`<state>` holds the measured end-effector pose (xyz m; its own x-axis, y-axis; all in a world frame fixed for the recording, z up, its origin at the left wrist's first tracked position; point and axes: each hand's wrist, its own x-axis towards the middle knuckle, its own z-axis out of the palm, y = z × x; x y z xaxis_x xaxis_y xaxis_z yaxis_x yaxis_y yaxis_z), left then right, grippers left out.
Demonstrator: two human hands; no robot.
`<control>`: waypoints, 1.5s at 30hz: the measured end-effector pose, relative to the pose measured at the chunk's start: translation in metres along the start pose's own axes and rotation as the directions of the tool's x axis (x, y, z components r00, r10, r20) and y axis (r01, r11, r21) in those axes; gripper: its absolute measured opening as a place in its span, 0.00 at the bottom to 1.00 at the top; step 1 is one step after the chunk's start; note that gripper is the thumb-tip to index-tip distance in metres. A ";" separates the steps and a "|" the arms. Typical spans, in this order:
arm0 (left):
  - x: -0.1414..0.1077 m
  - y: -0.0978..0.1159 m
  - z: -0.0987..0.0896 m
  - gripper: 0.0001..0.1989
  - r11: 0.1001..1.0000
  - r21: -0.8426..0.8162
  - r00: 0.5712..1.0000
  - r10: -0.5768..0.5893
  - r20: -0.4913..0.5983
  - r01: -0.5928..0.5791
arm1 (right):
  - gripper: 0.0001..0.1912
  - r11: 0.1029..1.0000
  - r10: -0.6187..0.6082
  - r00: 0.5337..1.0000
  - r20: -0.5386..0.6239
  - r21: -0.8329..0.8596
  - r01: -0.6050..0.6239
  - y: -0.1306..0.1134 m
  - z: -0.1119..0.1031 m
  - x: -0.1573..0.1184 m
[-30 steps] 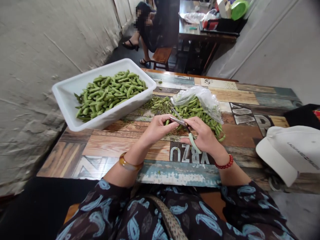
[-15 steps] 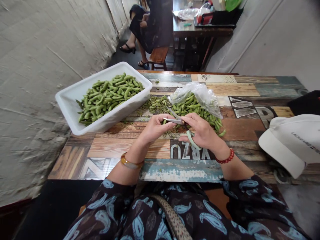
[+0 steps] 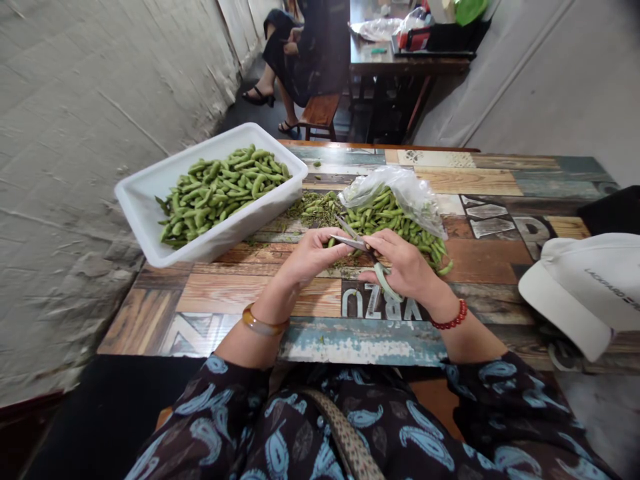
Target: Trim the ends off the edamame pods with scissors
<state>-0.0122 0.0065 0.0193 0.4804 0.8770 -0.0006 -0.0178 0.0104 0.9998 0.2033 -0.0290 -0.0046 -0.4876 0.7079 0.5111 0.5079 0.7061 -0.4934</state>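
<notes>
My right hand (image 3: 409, 268) is closed around a pair of scissors (image 3: 384, 279) with pale green handles. The blades are parted and point left, across the fingertips of my left hand (image 3: 313, 255). Those fingers are pinched together, and a bit of a green edamame pod (image 3: 331, 242) shows between them. Just beyond both hands lies a heap of edamame pods (image 3: 387, 217), partly under a clear plastic bag (image 3: 395, 183). To its left is a small pile of green trimmings (image 3: 316, 208). More pods (image 3: 223, 193) fill part of a white plastic tub (image 3: 129, 205) at the left.
A white cap (image 3: 583, 287) rests on the patterned wooden table (image 3: 260, 293) at the right, near a black item (image 3: 613, 210). Rough wall (image 3: 75, 167) runs close along the left. Beyond the table, a person (image 3: 315, 53) sits on a wooden stool (image 3: 320, 110) beside another table (image 3: 410, 65).
The view has shifted slightly. Both hands and the scissors keep nearly the same place, with the blades still parted at the left fingertips.
</notes>
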 end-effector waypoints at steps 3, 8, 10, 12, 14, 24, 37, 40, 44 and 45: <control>0.000 -0.001 0.000 0.14 1.000 -0.009 1.000 -0.006 -0.002 0.006 | 0.29 1.000 0.011 1.000 0.004 -0.020 -0.011 -0.001 -0.001 0.000; 0.001 -0.002 0.000 0.15 0.999 -0.018 0.998 -0.040 -0.052 0.039 | 0.26 0.993 0.109 0.994 0.025 -0.056 -0.107 0.001 0.000 -0.003; 0.001 -0.003 0.000 0.15 0.995 -0.082 0.994 -0.063 -0.084 0.056 | 0.25 0.989 0.141 0.990 -0.015 -0.052 -0.142 0.003 0.001 -0.004; 0.001 -0.004 0.000 0.15 0.975 -0.211 0.989 -0.095 -0.114 0.069 | 0.25 0.986 0.161 0.984 -0.075 -0.029 -0.163 0.006 0.002 -0.003; 0.003 -0.004 -0.001 0.17 0.931 -0.360 0.982 -0.125 -0.143 0.066 | 0.25 0.983 0.179 0.976 -0.123 -0.003 -0.181 0.007 0.003 -0.002; 0.005 -0.004 -0.001 0.18 0.822 -0.566 0.981 -0.159 -0.115 0.066 | 0.26 0.985 0.166 0.982 -0.093 -0.034 -0.170 0.005 0.012 -0.005; 0.005 -0.007 0.005 0.19 0.881 -0.468 0.973 -0.162 -0.164 0.067 | 0.32 0.993 0.117 0.991 -0.067 -0.019 -0.119 0.001 0.009 -0.003; 0.004 -0.009 0.006 0.20 0.887 -0.456 0.972 -0.164 -0.170 0.070 | 0.32 0.995 0.094 0.994 -0.047 -0.037 -0.095 0.001 0.008 -0.003; 0.004 -0.010 0.006 0.19 0.904 -0.423 0.974 -0.145 -0.176 0.058 | 0.31 0.993 0.100 0.994 -0.041 -0.066 -0.102 -0.001 0.006 -0.002; 0.005 -0.010 0.005 0.19 0.906 -0.419 0.974 -0.142 -0.176 0.056 | 0.31 0.992 0.101 0.994 -0.041 -0.073 -0.104 -0.002 0.005 -0.002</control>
<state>-0.0052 0.0078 0.0090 0.3164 0.9373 -0.1460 -0.3567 0.2601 0.8973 0.1997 -0.0314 -0.0082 -0.4045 0.7742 0.4869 0.6065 0.6255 -0.4908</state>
